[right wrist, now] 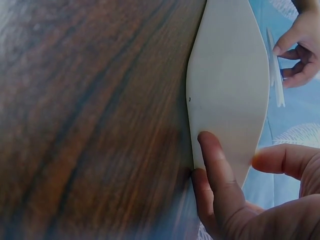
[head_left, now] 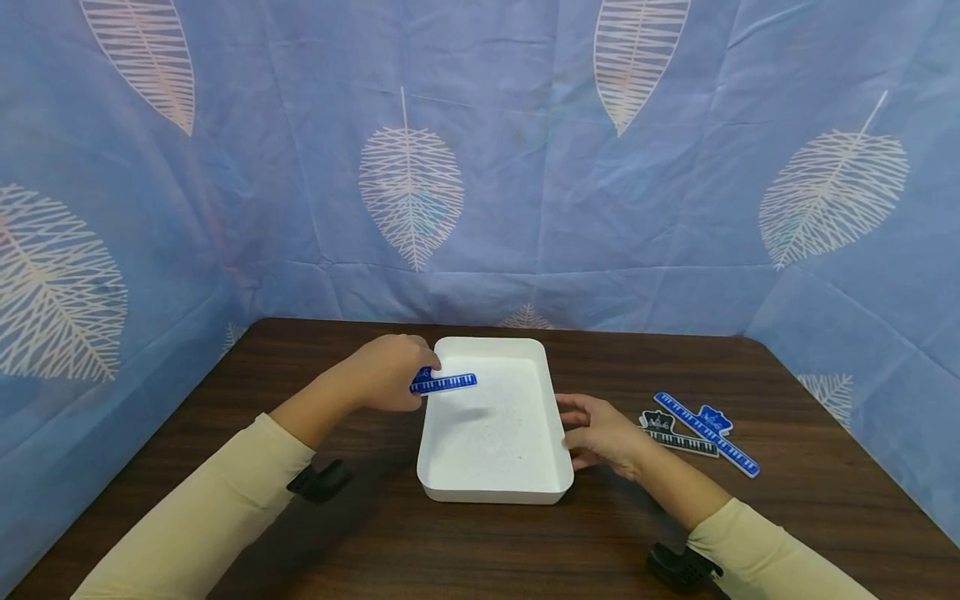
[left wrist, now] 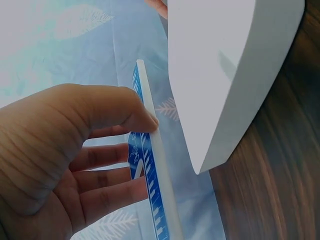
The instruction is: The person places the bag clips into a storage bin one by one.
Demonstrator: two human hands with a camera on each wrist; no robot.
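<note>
My left hand [head_left: 393, 371] pinches a blue clip [head_left: 450, 383] with a piano-key pattern along its bar. The clip is raised over the left rim of a white rectangular tray [head_left: 495, 433]. In the left wrist view, thumb and fingers press the clip [left wrist: 159, 180] from opposite sides, and its far end runs out of frame. My right hand [head_left: 600, 433] rests at the tray's right side. The right wrist view shows its extended fingers [right wrist: 220, 175] against the tray's outer wall [right wrist: 227, 75], with another fingertip at the rim.
To the right on the dark wooden table [head_left: 810, 517] lie a second blue piano-key clip [head_left: 708, 433] and a black one [head_left: 682, 442], the blue overlapping the black. A blue cloth [head_left: 495, 208] with leaf prints hangs behind the table and along both sides.
</note>
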